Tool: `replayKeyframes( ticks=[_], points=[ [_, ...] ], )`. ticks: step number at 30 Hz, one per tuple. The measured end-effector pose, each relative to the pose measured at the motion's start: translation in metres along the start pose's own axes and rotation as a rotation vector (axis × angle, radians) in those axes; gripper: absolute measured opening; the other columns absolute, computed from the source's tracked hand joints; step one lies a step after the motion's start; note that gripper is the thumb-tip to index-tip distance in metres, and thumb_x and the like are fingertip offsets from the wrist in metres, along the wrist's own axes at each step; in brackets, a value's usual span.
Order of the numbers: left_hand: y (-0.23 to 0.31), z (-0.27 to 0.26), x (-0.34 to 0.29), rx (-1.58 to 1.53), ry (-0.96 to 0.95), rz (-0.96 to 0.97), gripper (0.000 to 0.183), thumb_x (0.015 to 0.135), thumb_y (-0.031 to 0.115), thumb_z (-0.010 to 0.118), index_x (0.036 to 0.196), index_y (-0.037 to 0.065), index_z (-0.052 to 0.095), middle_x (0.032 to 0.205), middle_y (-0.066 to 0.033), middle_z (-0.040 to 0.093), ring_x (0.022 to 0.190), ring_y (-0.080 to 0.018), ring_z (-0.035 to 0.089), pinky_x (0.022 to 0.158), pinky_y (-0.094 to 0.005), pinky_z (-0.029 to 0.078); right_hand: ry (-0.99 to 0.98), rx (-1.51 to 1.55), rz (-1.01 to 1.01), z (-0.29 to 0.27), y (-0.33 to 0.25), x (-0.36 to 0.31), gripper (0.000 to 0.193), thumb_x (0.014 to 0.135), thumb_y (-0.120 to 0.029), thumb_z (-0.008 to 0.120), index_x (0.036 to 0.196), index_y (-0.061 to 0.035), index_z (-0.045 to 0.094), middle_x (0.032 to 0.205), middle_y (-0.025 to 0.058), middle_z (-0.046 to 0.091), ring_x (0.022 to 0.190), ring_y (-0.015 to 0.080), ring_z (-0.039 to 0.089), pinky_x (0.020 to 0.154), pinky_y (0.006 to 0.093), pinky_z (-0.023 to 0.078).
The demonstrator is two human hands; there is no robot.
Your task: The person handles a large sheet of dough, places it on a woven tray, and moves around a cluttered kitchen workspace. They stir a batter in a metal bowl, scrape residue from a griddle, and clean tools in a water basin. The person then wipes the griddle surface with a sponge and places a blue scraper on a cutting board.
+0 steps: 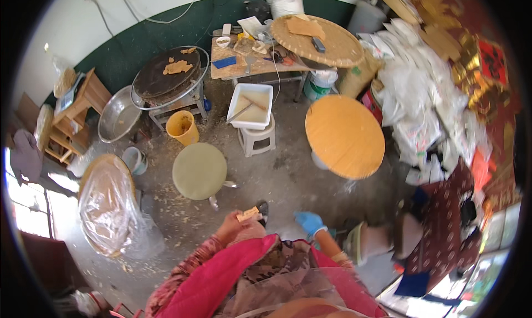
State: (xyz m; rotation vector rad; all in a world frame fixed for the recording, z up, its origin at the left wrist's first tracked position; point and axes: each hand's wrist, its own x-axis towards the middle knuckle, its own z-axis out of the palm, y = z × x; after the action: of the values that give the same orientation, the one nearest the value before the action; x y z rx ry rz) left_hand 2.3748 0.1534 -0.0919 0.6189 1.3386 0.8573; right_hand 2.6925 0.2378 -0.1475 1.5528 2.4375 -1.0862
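In front of my body, my left hand (231, 227) is closed around a small flat orange-tan piece (248, 214), whose free end sticks out past the fingers; its kind is unclear. My right hand (310, 222) wears a blue glove and hovers at waist height to the right, fingers stretched out, nothing seen in it. Ahead of my left hand stands a round stool with an olive-green seat (199, 171). Farther off on the right, a round orange-tan disc (344, 136) rests on a support that is mostly hidden beneath it.
A dark round griddle (169, 74) with tan scraps stands at the back left, near a yellow bucket (182, 127). A white basin (250, 104) of pale liquid sits on a plastic stool (257, 140). Behind are a cluttered table (266, 66) and woven tray (338, 38); white sacks (413, 91) pile right.
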Motion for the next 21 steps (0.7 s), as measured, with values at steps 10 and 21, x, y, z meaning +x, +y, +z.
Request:
replayKeyframes(
  ticks=[10, 21],
  points=[
    [0.192, 0.027, 0.171, -0.409, 0.025, 0.031, 0.036, 0.084, 0.002, 0.049, 0.12, 0.004, 0.046, 0.11, -0.0103, 0.059, 0.097, -0.0233, 0.06, 0.076, -0.0314, 0.052, -0.337, 0.308, 0.131, -0.055, 0.117, 0.152, 0.038, 0.089, -0.037, 0.04, 0.097, -0.0081, 0.064, 0.103, 0.0184, 0.061, 0.093, 0.037, 0.058, 0.084, 0.0415, 0.045],
    [0.289, -0.025, 0.287, -0.615, 0.369, 0.085, 0.028, 0.087, 0.011, 0.051, 0.114, 0.003, 0.051, 0.104, -0.0087, 0.061, 0.084, -0.0176, 0.062, 0.07, -0.0273, 0.051, -0.223, 0.085, -0.147, -0.312, 0.022, 0.449, 0.034, 0.082, -0.027, 0.054, 0.111, -0.0099, 0.061, 0.107, 0.0171, 0.06, 0.094, 0.0329, 0.058, 0.083, 0.0377, 0.046]
  ],
)
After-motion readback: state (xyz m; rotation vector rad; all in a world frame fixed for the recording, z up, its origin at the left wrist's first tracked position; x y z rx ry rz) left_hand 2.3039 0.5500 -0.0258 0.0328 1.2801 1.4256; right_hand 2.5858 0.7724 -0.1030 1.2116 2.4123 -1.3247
